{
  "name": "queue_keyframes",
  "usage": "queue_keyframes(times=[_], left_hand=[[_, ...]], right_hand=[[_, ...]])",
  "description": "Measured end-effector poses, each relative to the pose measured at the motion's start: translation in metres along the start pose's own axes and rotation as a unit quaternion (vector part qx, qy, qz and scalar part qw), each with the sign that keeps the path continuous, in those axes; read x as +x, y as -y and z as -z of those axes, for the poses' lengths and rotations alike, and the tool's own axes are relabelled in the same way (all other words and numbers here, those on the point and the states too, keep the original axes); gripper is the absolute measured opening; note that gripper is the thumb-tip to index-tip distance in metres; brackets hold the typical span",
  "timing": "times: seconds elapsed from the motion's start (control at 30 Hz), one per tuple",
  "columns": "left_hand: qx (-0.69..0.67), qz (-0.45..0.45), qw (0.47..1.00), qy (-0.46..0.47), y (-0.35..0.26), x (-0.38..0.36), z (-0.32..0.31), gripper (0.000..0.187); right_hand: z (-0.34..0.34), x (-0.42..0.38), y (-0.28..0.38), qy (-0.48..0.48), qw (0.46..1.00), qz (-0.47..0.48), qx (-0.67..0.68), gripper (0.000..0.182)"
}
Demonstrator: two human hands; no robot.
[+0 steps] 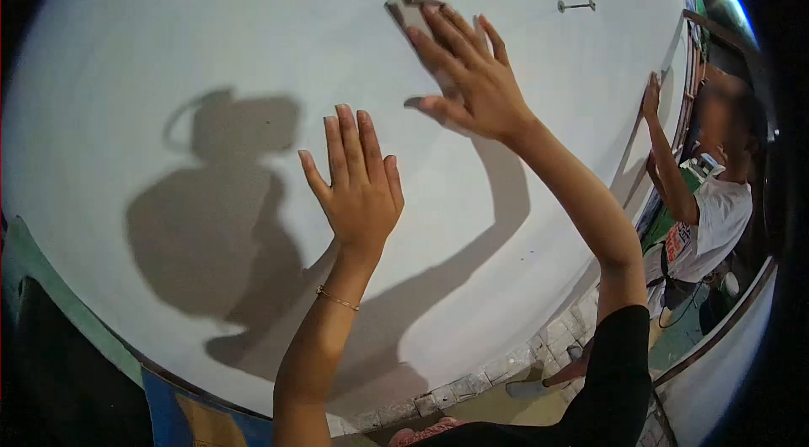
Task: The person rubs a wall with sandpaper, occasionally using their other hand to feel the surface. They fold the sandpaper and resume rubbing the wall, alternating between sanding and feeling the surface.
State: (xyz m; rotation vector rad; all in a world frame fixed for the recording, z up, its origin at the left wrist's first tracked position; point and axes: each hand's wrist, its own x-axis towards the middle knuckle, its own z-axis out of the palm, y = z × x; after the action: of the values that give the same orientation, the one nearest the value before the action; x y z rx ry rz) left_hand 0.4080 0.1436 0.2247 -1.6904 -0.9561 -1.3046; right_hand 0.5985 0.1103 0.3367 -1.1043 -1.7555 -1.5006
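Observation:
A broad white wall (472, 194) fills most of the view. My left hand (361, 186) lies against it in the middle, fingers spread and stretched upward, holding nothing. Higher up and to the right, my right hand (476, 76) presses a flat, pale grey pad with dark edges (408, 12) onto the wall. Its fingers lie across the pad and cover most of it; the upper left corner sticks out past the fingertips. The thumb points left, below the pad.
A small metal bar fitting (577, 5) sits on the wall at upper right. Another person (704, 211) stands at the right, a hand raised against the wall's edge. Rough pale bricks (472, 384) run along the wall's foot. A green ledge (72, 304) is at lower left.

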Motion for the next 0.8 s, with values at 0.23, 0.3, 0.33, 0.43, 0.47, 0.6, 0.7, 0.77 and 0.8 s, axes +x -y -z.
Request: queue_keyframes(times=[0.23, 0.3, 0.33, 0.43, 0.47, 0.6, 0.7, 0.77, 0.8], left_hand=[[0.021, -0.003, 1.000, -0.006, 0.001, 0.001, -0.006, 0.056], [0.016, -0.004, 1.000, -0.003, 0.001, 0.006, -0.003, 0.056], [0.013, -0.002, 1.000, 0.000, 0.001, 0.007, -0.003, 0.056], [0.008, -0.009, 1.000, -0.015, 0.002, 0.008, -0.013, 0.056], [0.008, -0.009, 1.000, -0.015, 0.003, 0.007, -0.016, 0.056], [0.017, -0.005, 1.000, 0.001, 0.004, 0.006, -0.014, 0.057], [0.013, -0.008, 1.000, -0.012, 0.005, 0.007, -0.018, 0.058], [0.013, -0.009, 1.000, -0.007, 0.005, 0.008, -0.018, 0.058], [0.013, -0.010, 1.000, -0.007, 0.004, 0.008, -0.018, 0.058]], right_hand=[[-0.014, -0.042, -0.022, -0.038, 0.988, -0.151, 0.011, 0.078], [-0.015, -0.058, 0.005, 0.004, 0.991, -0.124, 0.045, 0.085], [-0.016, -0.068, 0.018, 0.047, 0.994, -0.091, 0.047, 0.082], [-0.032, -0.092, 0.016, 0.065, 0.996, -0.016, -0.064, 0.073], [-0.027, -0.090, 0.011, 0.100, 0.993, -0.063, -0.029, 0.076], [-0.030, -0.098, 0.010, 0.021, 0.983, -0.180, 0.025, 0.084], [-0.036, -0.113, 0.045, 0.075, 0.987, -0.122, 0.074, 0.082], [-0.042, -0.126, 0.052, 0.058, 0.998, -0.024, 0.030, 0.074], [-0.043, -0.130, 0.050, 0.045, 0.999, -0.005, 0.013, 0.071]])
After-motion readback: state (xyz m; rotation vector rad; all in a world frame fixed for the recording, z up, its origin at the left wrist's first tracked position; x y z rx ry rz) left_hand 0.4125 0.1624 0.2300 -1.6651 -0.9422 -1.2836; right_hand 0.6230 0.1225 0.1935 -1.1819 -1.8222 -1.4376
